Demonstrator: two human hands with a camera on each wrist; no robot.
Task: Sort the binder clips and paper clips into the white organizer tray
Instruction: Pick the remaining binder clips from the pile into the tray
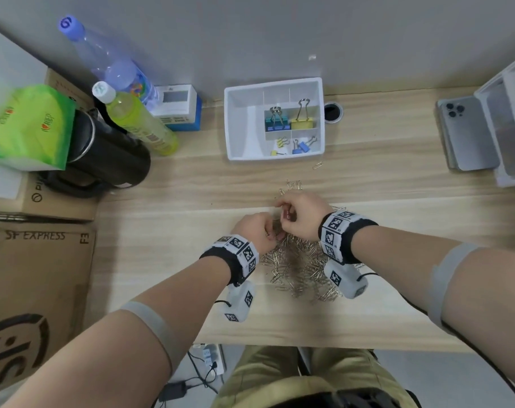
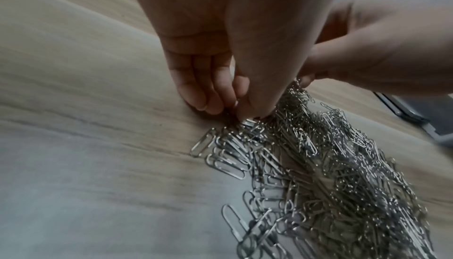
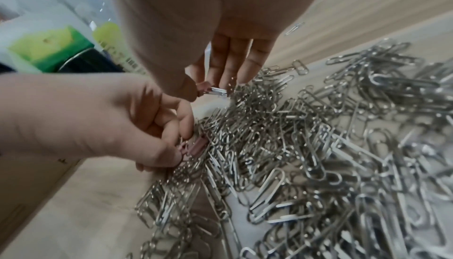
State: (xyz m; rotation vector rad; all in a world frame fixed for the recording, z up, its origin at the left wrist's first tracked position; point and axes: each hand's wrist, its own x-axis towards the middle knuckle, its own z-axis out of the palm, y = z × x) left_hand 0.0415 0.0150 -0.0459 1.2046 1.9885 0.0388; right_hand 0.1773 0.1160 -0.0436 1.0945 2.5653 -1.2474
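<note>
My left hand (image 1: 257,229) pinches a small pink binder clip (image 3: 196,144) at the near-left edge of the paper clip pile (image 1: 300,267); lift slowly so tangled clips drop off. Right hand (image 1: 302,214), fingers curled, pinches another small pink clip (image 3: 208,89). Both wrists hover low. White organizer tray (image 1: 235,128) beyond, some binder clips inside.

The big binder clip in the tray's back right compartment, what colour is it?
Yellow, with silver wire handles; the binder clip shows best in the head view.
</note>
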